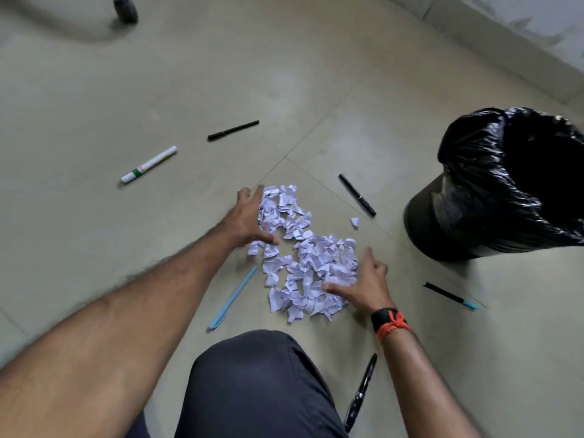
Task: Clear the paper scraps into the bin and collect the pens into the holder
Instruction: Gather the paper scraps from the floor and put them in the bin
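Observation:
A heap of white paper scraps (303, 257) lies on the floor in front of me. My left hand (248, 218) is spread open against the heap's left edge. My right hand (363, 286) is open at its right edge, fingers touching the scraps. One stray scrap (354, 222) lies apart to the right. Pens are scattered around: a white marker (148, 164), a black pen (233, 130), a black pen (357, 195), a light blue pen (232, 298), a black pen with a teal end (450, 295), and a black pen (361, 392) beside my knee. The bin (423, 222), lined with a black bag, stands at the right.
My knee in dark trousers (259, 384) fills the bottom centre. A wall's base (505, 49) runs along the upper right. A dark foot or chair leg (124, 9) shows at the top left. No pen holder is in view.

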